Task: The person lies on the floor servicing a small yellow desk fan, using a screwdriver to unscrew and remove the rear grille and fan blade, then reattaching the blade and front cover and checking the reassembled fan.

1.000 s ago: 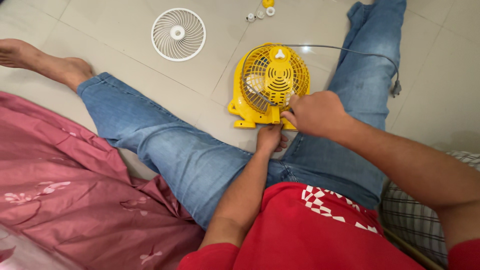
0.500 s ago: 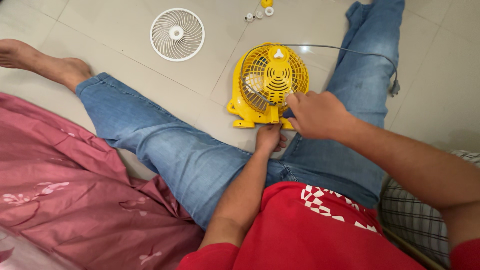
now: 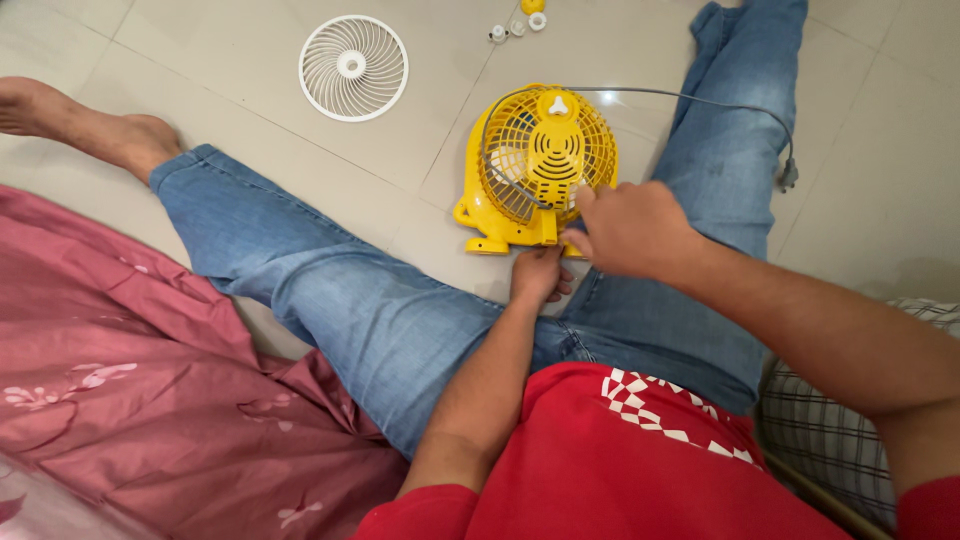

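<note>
Front grille (image 3: pixel 352 67) off on the floor, left hand (image 3: pixel 540 275) gripping the yellow fan (image 3: pixel 540 165) base, right hand (image 3: pixel 625 230) curled at its edge, grip unclear

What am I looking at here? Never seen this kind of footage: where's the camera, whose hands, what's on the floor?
There is no machine here. A person sits on a tiled floor with legs apart, and the single camera is worn on their head, looking down at their own hands.

Between the legs stands a small yellow fan with a yellow grille and a grey power cord. The left hand grips the fan's base from below. The right hand rests at the fan's lower right edge; what its fingers pinch cannot be told.

Further away lie a detached white fan grille and a few small white and yellow parts. A pink cloth lies on the left of the picture.
</note>
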